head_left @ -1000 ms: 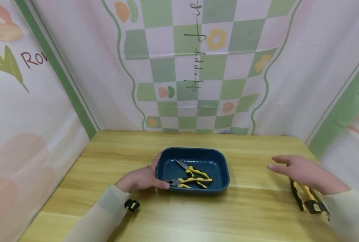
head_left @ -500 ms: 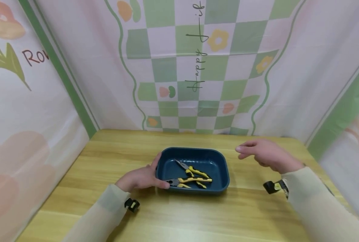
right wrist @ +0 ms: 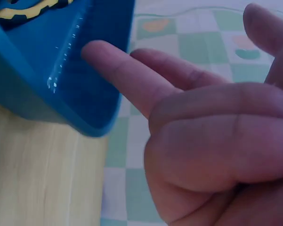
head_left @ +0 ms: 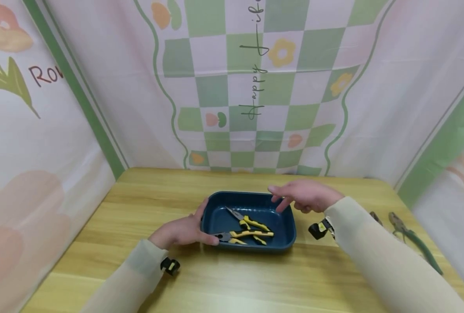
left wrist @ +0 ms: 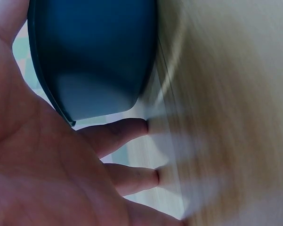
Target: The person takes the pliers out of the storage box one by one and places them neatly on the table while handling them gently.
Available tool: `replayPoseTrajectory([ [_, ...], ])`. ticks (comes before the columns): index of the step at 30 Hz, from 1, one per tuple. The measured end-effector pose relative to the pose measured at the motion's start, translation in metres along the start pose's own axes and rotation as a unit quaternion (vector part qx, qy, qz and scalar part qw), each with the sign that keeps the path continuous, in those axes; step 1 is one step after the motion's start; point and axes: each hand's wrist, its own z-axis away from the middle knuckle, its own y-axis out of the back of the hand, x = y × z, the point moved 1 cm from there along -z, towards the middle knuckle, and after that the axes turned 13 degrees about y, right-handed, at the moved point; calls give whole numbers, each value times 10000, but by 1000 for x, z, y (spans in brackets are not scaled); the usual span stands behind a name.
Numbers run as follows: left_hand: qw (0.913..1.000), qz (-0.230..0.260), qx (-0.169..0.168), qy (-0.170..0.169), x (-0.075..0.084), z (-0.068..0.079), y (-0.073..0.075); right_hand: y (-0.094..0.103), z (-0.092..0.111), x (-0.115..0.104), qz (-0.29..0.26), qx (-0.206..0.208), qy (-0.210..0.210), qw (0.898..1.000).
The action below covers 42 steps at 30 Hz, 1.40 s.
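My left hand (head_left: 178,230) rests against the left end of a dark blue box (head_left: 283,248), thumb near the front corner. In the left wrist view the fingers are straight and spread, with fingertips (left wrist: 140,126) down at the wooden surface beside the box (left wrist: 92,61). Inside the box lie needle-nose pliers (head_left: 255,223) and combination pliers (head_left: 251,234), both with yellow and black handles. My right hand (head_left: 310,195) is over the box's right back corner, holding nothing. Two of its fingers (right wrist: 127,75) point out toward the box while the others are bent.
On the wooden table (head_left: 239,282), right of my right sleeve, lie pliers with green handles (head_left: 419,243). Beside them another tool's tip (head_left: 375,218) shows, the remainder hidden by the sleeve. A patterned cloth (head_left: 239,143) hangs behind the table.
My right hand has moved left from the table's right side to the box's right back corner. The green-handled pliers now show past the sleeve. My left hand and the box have stayed still.
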Motion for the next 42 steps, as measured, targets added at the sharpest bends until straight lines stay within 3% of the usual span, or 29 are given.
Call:
replayPoseTrajectory([
  [8,10000,65,-41,14,1,2,0,-16,-24,-12,888,-930,-32,9917],
  [12,10000,67,-55,-3,1,1,1,-23,-34,-13,1222,-1122,-48,9861],
  [26,10000,-44,8,-83,2,2,1,-40,-53,-3,1656,-1191,-421,9781],
  [42,10000,-39,13,-25,0,1,1,-51,-60,-13,2093,-1261,-221,9694],
])
